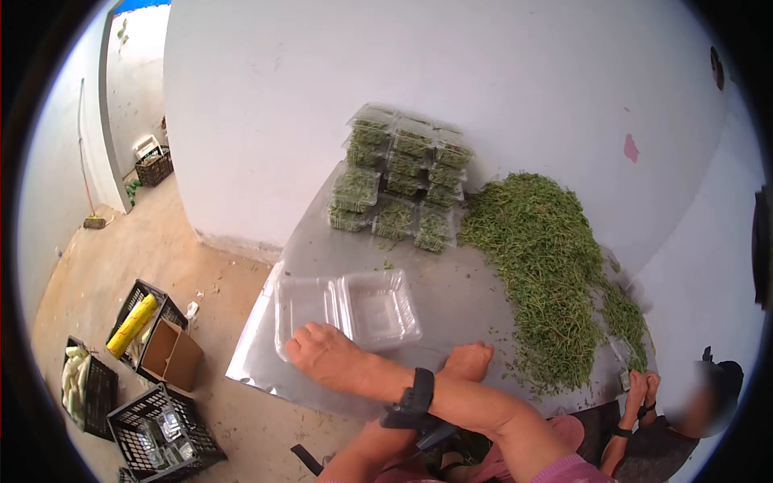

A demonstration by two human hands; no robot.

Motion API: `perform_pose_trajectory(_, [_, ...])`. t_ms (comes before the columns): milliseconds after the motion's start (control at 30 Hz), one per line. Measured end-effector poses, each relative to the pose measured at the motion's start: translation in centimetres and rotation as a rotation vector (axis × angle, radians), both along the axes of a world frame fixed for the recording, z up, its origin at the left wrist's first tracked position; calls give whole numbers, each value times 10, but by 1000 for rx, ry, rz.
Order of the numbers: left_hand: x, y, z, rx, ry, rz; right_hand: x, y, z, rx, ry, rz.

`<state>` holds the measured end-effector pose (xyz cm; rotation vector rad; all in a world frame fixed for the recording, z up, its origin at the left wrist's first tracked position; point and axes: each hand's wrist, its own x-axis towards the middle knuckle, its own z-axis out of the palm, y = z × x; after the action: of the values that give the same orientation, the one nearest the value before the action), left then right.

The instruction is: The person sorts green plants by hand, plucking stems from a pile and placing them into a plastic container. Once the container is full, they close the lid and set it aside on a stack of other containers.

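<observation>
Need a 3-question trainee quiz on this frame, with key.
1. Which is nearer the open clear container: the left hand or the right hand?
2. True or false: the open clear container is filled with greens.
3. Fill in: in the picture, just right of the stacked packs lies a large loose pile of ____.

Key: 1. The right hand. 2. False. 3. Greens.

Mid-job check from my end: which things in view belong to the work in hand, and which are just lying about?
Likely part of the work:
- open clear plastic clamshell
- stacked clamshells of greens
- heap of loose green stems
- table

Apparently just lying about:
- broom
- yellow roll
- cardboard box
- long white vegetables
</observation>
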<state>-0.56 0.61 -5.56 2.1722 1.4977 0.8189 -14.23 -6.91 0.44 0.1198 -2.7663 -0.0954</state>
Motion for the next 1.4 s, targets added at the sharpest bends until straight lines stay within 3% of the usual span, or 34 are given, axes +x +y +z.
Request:
perform_pose_trajectory(400, [0, -1, -8, 114, -8, 12, -9, -6, -2, -267, -17, -53])
perform_pose_trajectory(600, [-4, -38, 24, -50, 226, -111, -2, -8, 4, -279, -97, -29])
perform_pose_trajectory(700, [-9, -71, 24, 66, 154, -94, 4, -8, 13, -308, -165, -31])
perform_pose_trajectory(900, [-48, -175, 32, -97, -390, -5, 30, -2, 16, -297, -140, 56])
perform_pose_trajectory(933, [-42, -179, 26, 171, -485, 65, 34, -1, 15, -294, -126, 62])
perform_pose_trajectory(1033, [-58, -194, -11, 86, -79, 43, 44, -3, 15, -289, -79, 63])
perform_pose_trajectory(1067, [-67, -202, -22, 375, -37, 62, 47, -6, 17, -291, -62, 58])
perform_pose_trajectory(1267, [-108, -244, -10, 582, -34, 597, 52, -15, 16, -203, -27, 33])
perform_pose_trajectory(1400, [-132, -247, -2, 798, -80, 788, 54, -17, 17, -191, 13, 32])
